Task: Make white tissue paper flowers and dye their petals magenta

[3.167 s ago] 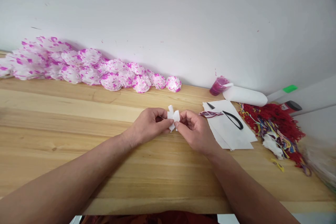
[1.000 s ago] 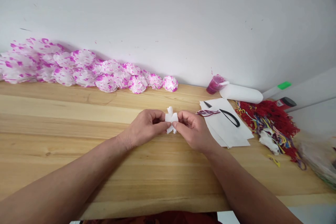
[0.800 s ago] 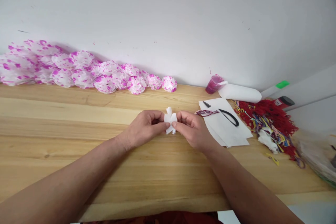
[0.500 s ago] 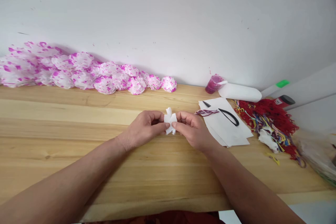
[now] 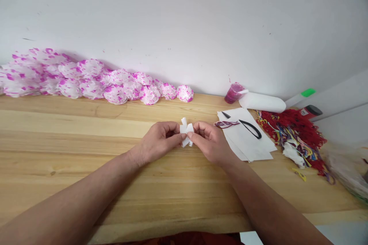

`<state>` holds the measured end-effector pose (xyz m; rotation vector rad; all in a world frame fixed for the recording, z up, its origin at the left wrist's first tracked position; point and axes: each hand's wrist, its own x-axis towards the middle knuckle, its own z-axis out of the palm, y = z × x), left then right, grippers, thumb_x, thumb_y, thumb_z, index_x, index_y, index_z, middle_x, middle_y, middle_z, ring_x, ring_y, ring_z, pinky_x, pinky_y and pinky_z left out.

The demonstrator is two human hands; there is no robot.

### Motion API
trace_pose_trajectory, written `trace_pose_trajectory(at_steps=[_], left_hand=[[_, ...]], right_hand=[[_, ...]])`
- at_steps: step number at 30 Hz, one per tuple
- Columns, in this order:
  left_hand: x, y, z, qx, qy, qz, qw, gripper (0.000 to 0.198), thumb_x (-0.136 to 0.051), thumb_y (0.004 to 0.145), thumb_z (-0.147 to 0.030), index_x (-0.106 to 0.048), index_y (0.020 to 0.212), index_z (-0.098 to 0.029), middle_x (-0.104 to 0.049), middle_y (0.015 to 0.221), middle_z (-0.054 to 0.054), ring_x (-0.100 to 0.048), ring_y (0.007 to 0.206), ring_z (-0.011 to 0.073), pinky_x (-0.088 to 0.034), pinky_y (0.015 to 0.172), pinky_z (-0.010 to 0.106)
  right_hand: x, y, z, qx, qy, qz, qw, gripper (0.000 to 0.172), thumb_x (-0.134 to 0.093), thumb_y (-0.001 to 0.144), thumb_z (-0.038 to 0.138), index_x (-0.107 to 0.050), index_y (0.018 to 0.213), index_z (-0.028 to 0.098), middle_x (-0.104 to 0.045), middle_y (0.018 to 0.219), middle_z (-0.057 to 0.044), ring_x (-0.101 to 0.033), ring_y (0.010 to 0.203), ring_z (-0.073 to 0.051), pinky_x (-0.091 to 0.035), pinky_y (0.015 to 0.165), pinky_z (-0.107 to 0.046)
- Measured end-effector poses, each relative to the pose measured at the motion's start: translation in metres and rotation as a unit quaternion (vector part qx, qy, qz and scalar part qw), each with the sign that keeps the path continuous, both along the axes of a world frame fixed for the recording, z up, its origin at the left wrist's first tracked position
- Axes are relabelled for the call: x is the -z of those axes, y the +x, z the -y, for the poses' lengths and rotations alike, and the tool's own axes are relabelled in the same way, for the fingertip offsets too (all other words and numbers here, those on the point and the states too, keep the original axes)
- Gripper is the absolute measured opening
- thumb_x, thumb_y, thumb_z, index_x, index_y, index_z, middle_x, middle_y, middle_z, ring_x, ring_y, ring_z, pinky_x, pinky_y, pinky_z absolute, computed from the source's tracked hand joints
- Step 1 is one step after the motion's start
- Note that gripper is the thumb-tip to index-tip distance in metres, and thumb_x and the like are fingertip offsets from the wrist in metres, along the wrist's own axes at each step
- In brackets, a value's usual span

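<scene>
Between my two hands, a small piece of folded white paper (image 5: 186,129) is pinched just above the wooden table (image 5: 161,195). Strips or petals of it stick out upward and downward. My left hand (image 5: 161,139) grips its left side between thumb and fingers. From the other side, my right hand (image 5: 209,141) pinches it with the thumb on its front. The right fingertips are partly hidden behind the paper. Just right of my right hand lie a purple and white thread bundle (image 5: 227,124) and white paper sheets (image 5: 250,148).
Pink-speckled white paper flowers (image 5: 115,84) line the wall at left. Black-handled scissors (image 5: 253,129) rest on the sheets. Behind stand a cup of purple liquid (image 5: 234,93) and a white roll (image 5: 263,102). Tangled red yarn (image 5: 301,126) and a yellow thread loop (image 5: 299,174) lie right.
Both hands keep their pinch on the white paper. Its upper strip leans slightly more to the left and the petals have shifted a little. The camera view has moved slightly.
</scene>
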<state>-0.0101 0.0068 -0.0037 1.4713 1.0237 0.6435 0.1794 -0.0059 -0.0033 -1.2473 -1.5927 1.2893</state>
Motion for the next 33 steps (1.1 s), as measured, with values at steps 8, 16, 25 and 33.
trace_pose_trajectory(at_steps=[8, 16, 25, 33], left_hand=[[0.004, -0.0009, 0.0004, 0.0, 0.009, -0.018, 1.0, 0.024, -0.055, 0.088, -0.035, -0.067, 0.081, -0.016, -0.063, 0.072, 0.0, -0.054, 0.066, 0.0135, -0.04, 0.061, 0.024], [-0.0009, 0.0003, 0.0013, 0.005, 0.028, -0.041, 0.999, 0.024, -0.055, 0.087, -0.034, -0.063, 0.072, -0.017, -0.054, 0.064, -0.003, -0.044, 0.06, 0.011, -0.033, 0.054, 0.023], [-0.0001, -0.0002, 0.0, 0.002, 0.024, -0.02, 1.0, 0.027, -0.056, 0.086, -0.038, -0.064, 0.073, -0.016, -0.057, 0.066, -0.001, -0.049, 0.062, 0.0124, -0.036, 0.056, 0.023], [0.0024, -0.0007, 0.0007, -0.014, -0.007, -0.021, 1.0, 0.026, -0.054, 0.087, -0.035, -0.071, 0.078, -0.017, -0.067, 0.072, 0.001, -0.059, 0.068, 0.0155, -0.044, 0.064, 0.025]], right_hand=[[-0.0019, -0.0004, 0.0007, -0.006, -0.02, -0.005, 1.0, 0.013, -0.058, 0.087, 0.028, -0.057, 0.077, 0.02, -0.051, 0.067, 0.004, -0.041, 0.06, -0.011, -0.031, 0.056, -0.025], [-0.0029, -0.001, 0.0011, -0.011, 0.001, 0.008, 1.0, 0.02, -0.059, 0.089, 0.03, -0.053, 0.073, 0.02, -0.048, 0.067, 0.004, -0.041, 0.062, -0.011, -0.032, 0.057, -0.025], [-0.0014, 0.0006, -0.0009, -0.025, -0.011, -0.008, 1.0, 0.019, -0.058, 0.089, 0.031, -0.056, 0.074, 0.02, -0.053, 0.068, 0.003, -0.042, 0.063, -0.011, -0.032, 0.059, -0.025], [-0.0047, -0.0009, -0.0002, -0.011, -0.009, 0.006, 1.0, 0.02, -0.059, 0.085, 0.027, -0.052, 0.067, 0.02, -0.048, 0.063, 0.005, -0.039, 0.059, -0.011, -0.031, 0.058, -0.025]])
